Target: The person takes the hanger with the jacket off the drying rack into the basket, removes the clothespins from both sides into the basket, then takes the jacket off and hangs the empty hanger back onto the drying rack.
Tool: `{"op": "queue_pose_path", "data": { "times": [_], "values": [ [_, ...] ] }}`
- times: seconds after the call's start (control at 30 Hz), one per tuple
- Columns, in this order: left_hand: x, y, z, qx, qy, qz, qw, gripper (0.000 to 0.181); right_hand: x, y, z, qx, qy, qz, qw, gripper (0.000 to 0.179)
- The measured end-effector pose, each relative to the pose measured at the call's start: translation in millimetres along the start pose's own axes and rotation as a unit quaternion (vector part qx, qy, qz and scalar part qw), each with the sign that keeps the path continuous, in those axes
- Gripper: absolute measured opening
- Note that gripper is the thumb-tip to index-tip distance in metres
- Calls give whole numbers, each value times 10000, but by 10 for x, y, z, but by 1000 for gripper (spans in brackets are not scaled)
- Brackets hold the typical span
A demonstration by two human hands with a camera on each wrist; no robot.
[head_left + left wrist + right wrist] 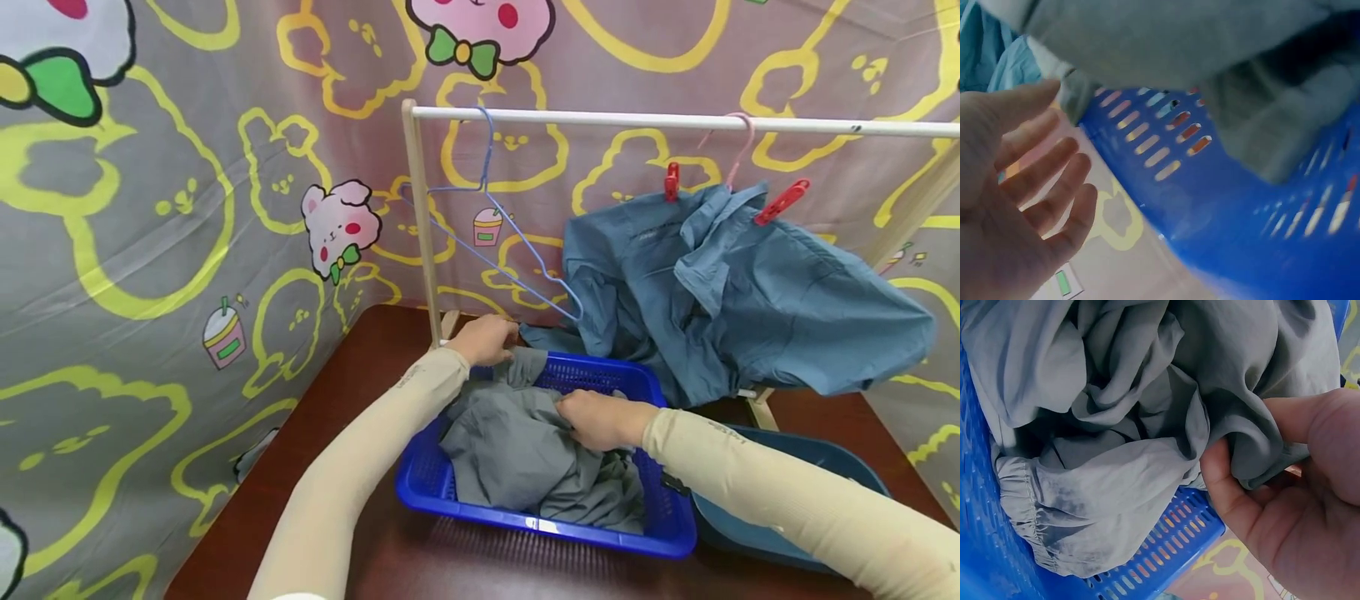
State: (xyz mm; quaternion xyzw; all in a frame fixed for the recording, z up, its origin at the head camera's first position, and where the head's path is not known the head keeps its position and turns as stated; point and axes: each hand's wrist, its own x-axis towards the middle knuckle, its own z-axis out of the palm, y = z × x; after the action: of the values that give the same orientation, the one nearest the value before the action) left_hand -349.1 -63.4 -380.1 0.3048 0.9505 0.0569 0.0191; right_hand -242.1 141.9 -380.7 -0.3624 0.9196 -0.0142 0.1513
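Observation:
A crumpled grey garment (517, 442) fills much of the blue plastic basket (480, 510). One end of it has a gathered elastic edge, seen in the right wrist view. My right hand (603, 419) pinches a fold of this cloth between thumb and fingers (1229, 487). Over the basket's back left rim is my left hand (486, 340), its fingers loosely bent and apart in the left wrist view. A raised part of the grey cloth (1116, 44) hangs right by its thumb, with nothing gripped.
A white rail (600, 119) on wooden posts spans the back. From it hang a bare blue hanger (517, 229) and a blue garment (637, 267) on a pink hanger with red clips (782, 202). A dark blue tub (787, 533) stands right of the basket, under my right forearm.

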Motion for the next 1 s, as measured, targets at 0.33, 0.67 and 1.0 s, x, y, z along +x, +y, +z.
{"op": "queue_pose_path", "data": {
  "times": [0.33, 0.67, 1.0],
  "values": [
    [41, -16, 90, 84, 485, 385, 9980, 19, 20, -8, 12, -50, 21, -27, 10000, 6],
    [-77, 19, -27, -894, 284, 231, 9953, 15, -2, -10, -10, 174, -121, 171, 9996, 11],
    [-406, 231, -299, -2298, 244, 704, 9704, 12, -37, 78, 23, 365, 61, -5, 9993, 9]
  ]
}}
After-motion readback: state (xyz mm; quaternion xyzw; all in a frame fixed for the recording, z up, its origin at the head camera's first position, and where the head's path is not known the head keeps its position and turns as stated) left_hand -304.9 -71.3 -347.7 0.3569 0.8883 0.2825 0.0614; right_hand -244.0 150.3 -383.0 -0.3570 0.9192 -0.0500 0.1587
